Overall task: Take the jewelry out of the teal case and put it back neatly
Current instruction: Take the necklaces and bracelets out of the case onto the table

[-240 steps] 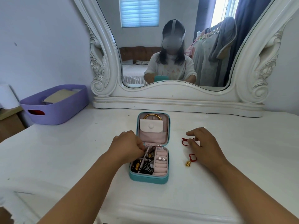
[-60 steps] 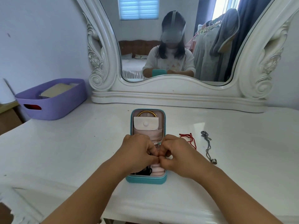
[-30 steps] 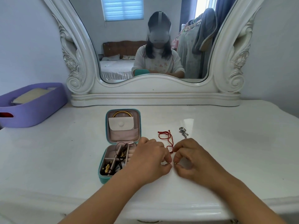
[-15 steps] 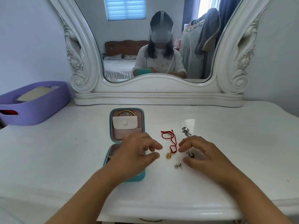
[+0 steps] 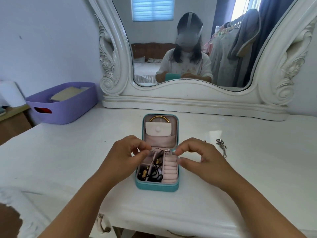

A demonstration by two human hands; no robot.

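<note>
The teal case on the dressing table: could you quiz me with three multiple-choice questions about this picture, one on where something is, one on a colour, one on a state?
1. Where does the silver chain lie?
A. on the table right of the teal case
B. in the purple basket
C. inside the lid pocket

2. What colour is the bangle tucked at the top of the lid?
A. red
B. gold
C. black

3. What state is the case in?
A. zipped shut
B. open, lid laid back flat
C. upside down

Answers: 1 A, the chain rests on the white table beyond the right hand. 2 B, a gold arc shows above the pink pouch. 3 B, both the lid and the compartments face up.
</note>
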